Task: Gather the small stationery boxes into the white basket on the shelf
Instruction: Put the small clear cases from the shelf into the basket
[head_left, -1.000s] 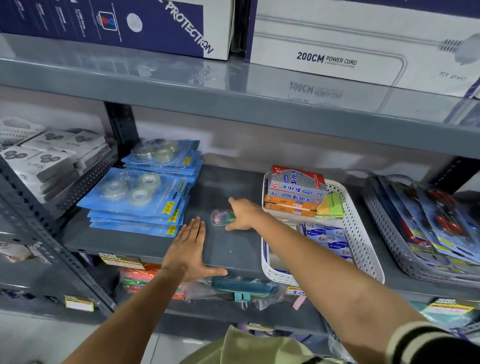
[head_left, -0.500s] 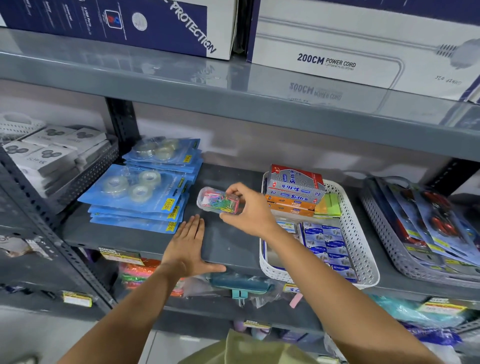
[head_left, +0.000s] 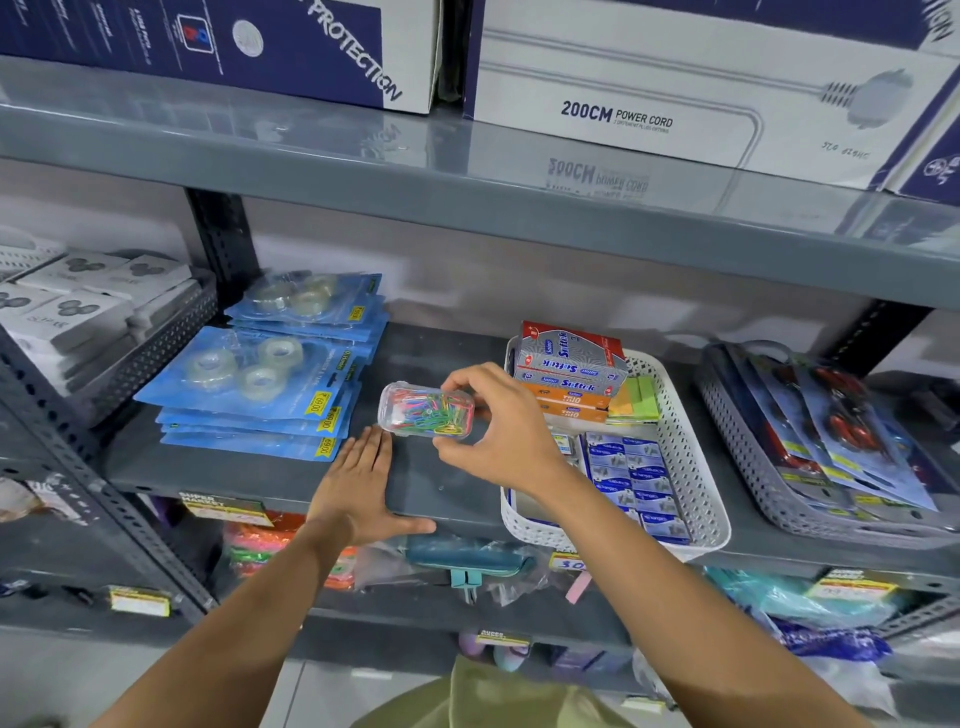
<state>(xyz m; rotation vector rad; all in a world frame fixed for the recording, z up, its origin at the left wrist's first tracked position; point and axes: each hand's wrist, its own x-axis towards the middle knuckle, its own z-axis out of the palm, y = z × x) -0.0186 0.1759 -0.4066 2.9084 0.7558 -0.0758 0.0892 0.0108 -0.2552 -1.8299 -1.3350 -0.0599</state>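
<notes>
To the left of my left hand (head_left: 358, 483) lay a stack of flat blue card packs of clear tape rolls (head_left: 260, 384), glossy under their plastic blisters. My left hand rested palm down, fingers straight and together, on the smooth grey metal shelf (head_left: 434, 493). Just above its fingertips, lifted off the shelf, was the small box (head_left: 426, 410). It was clear hard plastic, oblong with rounded corners, and packed with thin wire clips in pink, green, yellow and orange. My right hand (head_left: 498, 431) pinched it by its right end, thumb below and fingers curled over the top. Behind and to the right of that hand sat the white basket (head_left: 691, 447), a perforated plastic tray. It held stacked cardboard boxes (head_left: 571, 358) at the back and rows of small blue boxes (head_left: 639, 483) in front.
</notes>
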